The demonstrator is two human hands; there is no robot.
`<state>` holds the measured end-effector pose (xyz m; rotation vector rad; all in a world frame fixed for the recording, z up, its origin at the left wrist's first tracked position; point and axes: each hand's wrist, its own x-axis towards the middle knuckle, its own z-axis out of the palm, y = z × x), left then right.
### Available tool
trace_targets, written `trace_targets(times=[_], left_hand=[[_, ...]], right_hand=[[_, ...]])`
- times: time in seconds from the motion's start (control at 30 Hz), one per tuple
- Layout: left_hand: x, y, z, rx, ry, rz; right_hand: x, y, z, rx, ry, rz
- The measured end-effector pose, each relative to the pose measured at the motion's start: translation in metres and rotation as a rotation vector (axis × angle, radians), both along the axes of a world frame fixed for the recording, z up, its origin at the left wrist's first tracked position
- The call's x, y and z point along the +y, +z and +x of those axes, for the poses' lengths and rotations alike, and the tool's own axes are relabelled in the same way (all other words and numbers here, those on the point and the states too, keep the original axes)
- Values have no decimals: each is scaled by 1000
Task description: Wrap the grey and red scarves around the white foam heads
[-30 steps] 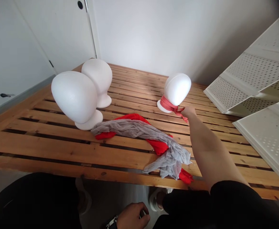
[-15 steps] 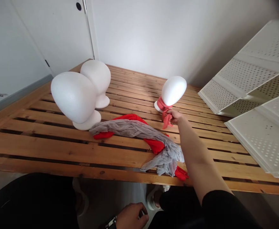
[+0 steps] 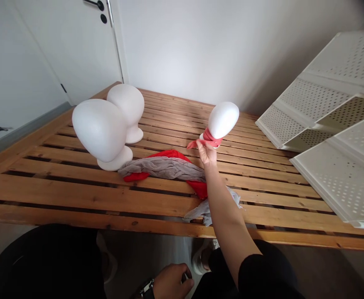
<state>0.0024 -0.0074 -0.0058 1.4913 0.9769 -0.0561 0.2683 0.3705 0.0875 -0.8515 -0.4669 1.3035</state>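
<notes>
My right hand (image 3: 206, 153) reaches over the slatted wooden table (image 3: 76, 195) and pinches the loose end of a coral scarf (image 3: 209, 141). That scarf is wrapped around the neck of a small white foam head (image 3: 223, 119), which leans toward the left. My left hand (image 3: 172, 283) stays low by my lap, below the table edge, with fingers curled and a watch on the wrist; nothing shows clearly in it. A grey scarf (image 3: 165, 167) and a red scarf (image 3: 197, 187) lie twisted together on the slats in front of my right arm.
Two larger white foam heads (image 3: 100, 129) (image 3: 127, 104) stand at the left of the table. White perforated shelf panels (image 3: 331, 124) lean at the right. A white door (image 3: 76, 41) and wall lie behind. My dark-clothed knees sit under the near edge.
My right hand has pulled the coral scarf end from the head's right side across its front to the left. The small foam head has tilted and shifted left with it.
</notes>
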Motion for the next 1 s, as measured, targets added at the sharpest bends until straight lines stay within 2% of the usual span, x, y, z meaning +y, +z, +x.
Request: trace_targets(times=[0.1,0.27,0.37,0.43,0.53,0.6,0.67,0.73,0.8,0.83,0.9,0.93,1.0], left_hand=[[-2,1,-1,7,-28,1],[-3,0,-2,9,-53,24],[-4,7,-1,21,-60,25],[-1,24,-2,3,-55,38],[15,68,-19,-115,34,157],[40,101,-48,-181,189,352],[76,127,-91,-139,464,591],[122,141,-144,-23,744,767],[172,144,-198,210,948,856],[196,143,-221,365,1001,884],[239,138,-255,589,982,904],[257,134,-264,616,958,919],[285,126,-267,541,879,942]], right_hand=[[-11,8,-8,-86,19,92],[-21,19,-27,-566,401,-16],[-32,31,-37,-785,480,-62],[-49,41,-42,-939,486,-40],[-97,53,-51,-1102,448,39],[-143,56,-58,-1217,437,118],[-196,56,-64,-1423,479,257],[-249,52,-71,-1499,562,326],[-295,45,-78,-1484,639,318],[-313,41,-83,-1478,664,300],[-338,33,-92,-1538,738,287],[-345,29,-97,-1600,789,299],[-349,25,-107,-1729,898,347]])
